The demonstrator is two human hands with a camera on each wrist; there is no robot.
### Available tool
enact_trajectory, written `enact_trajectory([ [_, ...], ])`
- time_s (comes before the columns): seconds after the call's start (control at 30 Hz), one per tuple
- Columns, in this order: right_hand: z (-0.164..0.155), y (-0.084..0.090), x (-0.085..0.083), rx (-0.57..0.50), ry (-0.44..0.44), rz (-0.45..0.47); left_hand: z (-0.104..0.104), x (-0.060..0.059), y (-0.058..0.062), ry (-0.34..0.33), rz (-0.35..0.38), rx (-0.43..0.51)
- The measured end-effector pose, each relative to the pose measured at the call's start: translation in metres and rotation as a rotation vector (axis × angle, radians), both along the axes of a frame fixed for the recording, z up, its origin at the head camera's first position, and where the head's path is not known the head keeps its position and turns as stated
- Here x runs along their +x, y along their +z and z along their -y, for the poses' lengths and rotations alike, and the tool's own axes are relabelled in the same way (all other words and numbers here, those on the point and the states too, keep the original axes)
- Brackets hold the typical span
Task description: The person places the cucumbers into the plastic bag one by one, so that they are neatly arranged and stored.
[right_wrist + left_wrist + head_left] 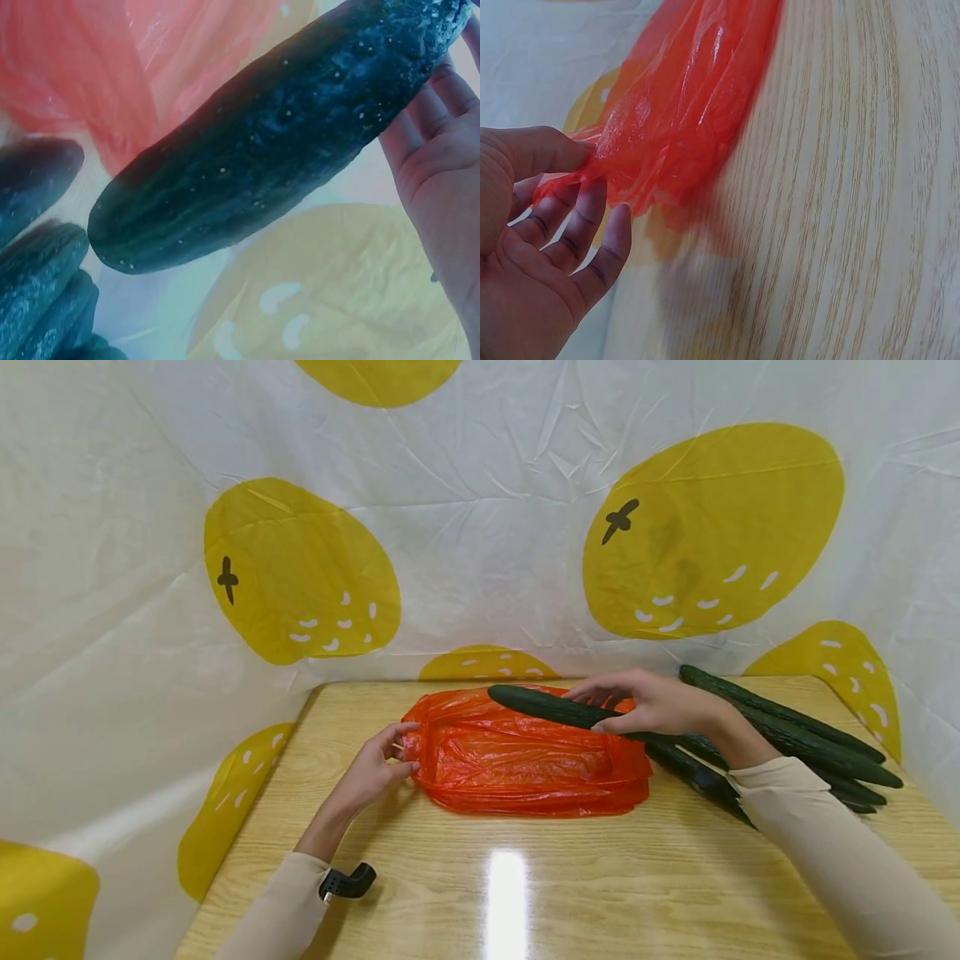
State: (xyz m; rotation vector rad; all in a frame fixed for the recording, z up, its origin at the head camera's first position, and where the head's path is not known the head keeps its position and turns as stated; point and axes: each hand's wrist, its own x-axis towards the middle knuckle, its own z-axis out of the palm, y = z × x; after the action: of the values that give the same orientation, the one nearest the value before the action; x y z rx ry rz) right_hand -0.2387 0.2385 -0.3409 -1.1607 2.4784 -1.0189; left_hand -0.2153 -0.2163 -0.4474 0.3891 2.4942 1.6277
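The left hand [372, 768] is pinching the edge of the orange plastic bag [525, 756] lying flat on the wooden table [525, 877], thumb against fingertips. The right hand [660, 703] is grasping a cucumber [547, 706] — holding it just above the bag — while more cucumbers [795, 735] are lying piled beside its wrist.

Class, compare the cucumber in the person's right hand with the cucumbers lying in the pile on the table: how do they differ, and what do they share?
The held cucumber is gripped by the right hand; the pile of cucumbers lies untouched. The held cucumber sits over the orange bag; the pile rests on the wooden table, right of the bag. The held cucumber is single; the pile holds several. All are long, dark green and bumpy.
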Motion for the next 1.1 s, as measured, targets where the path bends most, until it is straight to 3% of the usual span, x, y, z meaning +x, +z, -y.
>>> enact_trajectory([
  [0.2,0.01,-0.006,-0.005,-0.034,0.051,-0.014,-0.002,0.0,0.002,0.002,0.001,-0.007],
  [0.47,0.021,-0.013,-0.007,-0.042,0.055,0.03,-0.003,-0.002,0.002,-0.002,0.007,-0.014],
  [0.93,0.042,-0.001,-0.008,-0.048,0.096,0.015,-0.002,-0.003,0.001,-0.005,0.002,-0.012],
  [1.1,0.048,-0.005,-0.01,-0.063,0.12,-0.005,-0.002,-0.002,0.002,-0.003,0.004,-0.015],
])
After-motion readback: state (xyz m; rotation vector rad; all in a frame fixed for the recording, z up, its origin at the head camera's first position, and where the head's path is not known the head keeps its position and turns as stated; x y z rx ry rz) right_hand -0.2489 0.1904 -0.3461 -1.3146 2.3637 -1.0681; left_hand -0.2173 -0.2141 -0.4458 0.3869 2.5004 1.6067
